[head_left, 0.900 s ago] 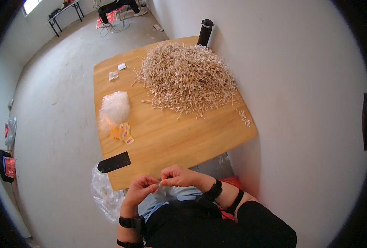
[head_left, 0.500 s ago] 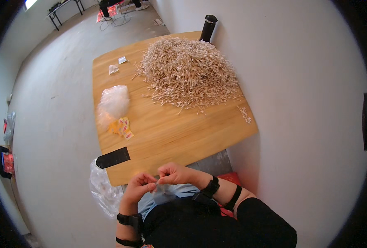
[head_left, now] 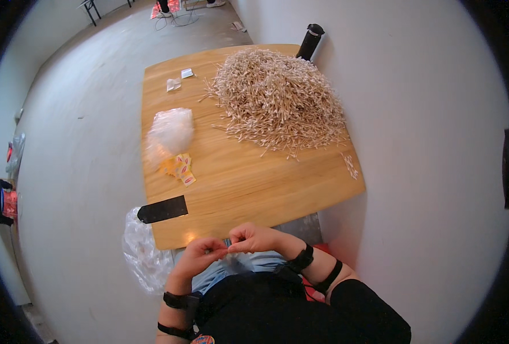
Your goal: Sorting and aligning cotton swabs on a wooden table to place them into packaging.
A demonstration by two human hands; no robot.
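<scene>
Close to the table's front edge, above my lap, my left hand (head_left: 198,256) and my right hand (head_left: 251,237) meet with their fingertips pinched together. Between them hangs a small clear plastic bag (head_left: 238,264), gripped at its upper edge by both hands. What the bag contains, if anything, is too faint to tell. A large heap of cotton swabs (head_left: 277,97) covers the far right of the wooden table (head_left: 249,192). Left of the heap lies a stack of clear plastic bags (head_left: 173,131), with several small yellow labels (head_left: 184,167) at its near end.
A few loose swabs (head_left: 350,166) lie by the right edge. A black strip (head_left: 165,210) sits at the front left corner, above a large crumpled plastic bag (head_left: 145,258). A black bottle (head_left: 310,43) stands at the back, near the white wall (head_left: 426,143). Two small white packets (head_left: 173,85) lie back left.
The view has shifted, so the table appears farther right. Both hands remain pinched at the small bag, with their fingertips slightly closer together.
</scene>
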